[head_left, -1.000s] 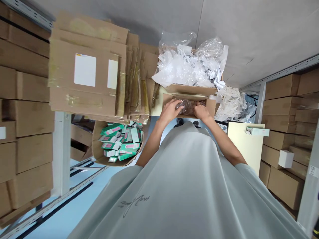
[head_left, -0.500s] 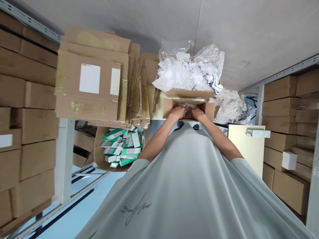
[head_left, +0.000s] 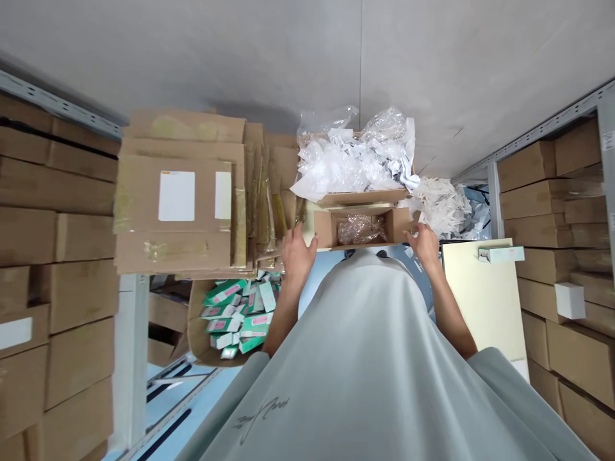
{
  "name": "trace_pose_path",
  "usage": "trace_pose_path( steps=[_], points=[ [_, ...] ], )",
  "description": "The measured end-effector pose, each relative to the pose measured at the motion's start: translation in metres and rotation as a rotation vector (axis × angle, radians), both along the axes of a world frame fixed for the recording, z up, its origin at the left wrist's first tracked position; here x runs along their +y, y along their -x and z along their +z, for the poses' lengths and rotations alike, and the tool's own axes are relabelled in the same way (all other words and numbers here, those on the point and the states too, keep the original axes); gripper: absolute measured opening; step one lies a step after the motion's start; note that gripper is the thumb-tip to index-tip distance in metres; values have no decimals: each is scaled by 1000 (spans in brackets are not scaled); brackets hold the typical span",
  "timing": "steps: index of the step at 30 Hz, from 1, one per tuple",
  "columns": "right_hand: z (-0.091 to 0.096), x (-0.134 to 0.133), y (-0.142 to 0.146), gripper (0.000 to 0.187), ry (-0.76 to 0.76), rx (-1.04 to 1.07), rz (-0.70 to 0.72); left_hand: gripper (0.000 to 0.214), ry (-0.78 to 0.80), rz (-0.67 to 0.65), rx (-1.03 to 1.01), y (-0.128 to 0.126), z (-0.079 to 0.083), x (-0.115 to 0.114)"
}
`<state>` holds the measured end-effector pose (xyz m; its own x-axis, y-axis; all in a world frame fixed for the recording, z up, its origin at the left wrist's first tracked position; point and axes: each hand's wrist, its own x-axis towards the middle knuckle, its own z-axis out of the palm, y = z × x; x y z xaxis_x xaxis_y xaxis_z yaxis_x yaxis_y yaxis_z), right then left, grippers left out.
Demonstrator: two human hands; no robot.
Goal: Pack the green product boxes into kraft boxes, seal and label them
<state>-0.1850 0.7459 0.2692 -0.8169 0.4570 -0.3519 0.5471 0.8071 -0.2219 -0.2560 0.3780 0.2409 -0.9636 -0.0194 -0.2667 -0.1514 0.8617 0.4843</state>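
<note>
An open cardboard box (head_left: 327, 230) stands in front of me with its side flaps folded outward. Clear bubble wrap (head_left: 359, 229) lies crumpled inside it; anything beneath is hidden. To the left of the box is my left hand (head_left: 298, 254), open with fingers spread and the thumb close to the left flap. On the other side, my right hand (head_left: 425, 244) is at the outer edge of the right flap, thumb and fingers apart. Whether it touches the flap is hard to see. Neither hand shows anything held.
Behind the box, a carton overflows with white packing paper and bubble wrap (head_left: 353, 160). Flattened cartons (head_left: 139, 192) are stacked at left, above a bin of green-and-white small boxes (head_left: 259, 323). Shredded paper (head_left: 442, 208) and a cream panel (head_left: 480, 294) are at right. Shelves of cartons flank both sides.
Both hands have come out of the box and moved apart, one to each side of it. The bubble wrap stays inside. My view has tilted, so the surroundings sit lower.
</note>
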Motion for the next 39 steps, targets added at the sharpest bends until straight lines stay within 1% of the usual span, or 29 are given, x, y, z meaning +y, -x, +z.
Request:
trace_pose_path(
  steps=[2,4,5,8,11,14,17,19,22,24,26,28,30,32,34,36,39],
  points=[
    [-9,2,-3,30,72,-11,-60,59,-15,64,-129,9,0,-3],
    [-18,0,-4,26,128,-7,-87,53,-35,75,-208,17,0,-2],
    [-21,-1,-5,24,140,4,-97,50,-33,68,-213,20,1,-1],
    [-24,-4,-17,24,164,42,-122,45,-7,14,-184,24,10,2],
    [-24,-3,-47,25,189,86,-177,48,50,-94,-146,23,16,11],
    [-25,1,-88,26,199,122,-287,49,121,-215,-190,26,12,34],
    [-27,7,-131,29,217,148,-428,27,120,-361,-309,28,3,72],
    [-26,15,-161,34,241,189,-536,18,116,-465,-332,25,-1,104],
    [-21,36,-212,46,266,266,-711,16,99,-590,-272,12,3,158],
    [-14,54,-253,54,270,318,-814,18,58,-668,-220,-2,9,200],
    [-8,73,-298,60,268,367,-921,20,15,-749,-200,-21,16,249],
    [-4,91,-342,63,261,409,-1037,23,-23,-846,-212,-46,19,304],
    [-2,108,-383,61,239,442,-1146,25,-41,-961,-225,-76,19,362],
    [-2,123,-418,56,204,461,-1237,26,-32,-1081,-227,-111,18,419],
    [-3,138,-449,51,169,467,-1314,25,-13,-1180,-214,-146,15,469],
    [-4,151,-477,50,140,468,-1385,24,-13,-1259,-200,-179,12,511],
    [-8,168,-513,52,132,462,-1480,21,-38,-1357,-202,-216,7,560]
  ],
)
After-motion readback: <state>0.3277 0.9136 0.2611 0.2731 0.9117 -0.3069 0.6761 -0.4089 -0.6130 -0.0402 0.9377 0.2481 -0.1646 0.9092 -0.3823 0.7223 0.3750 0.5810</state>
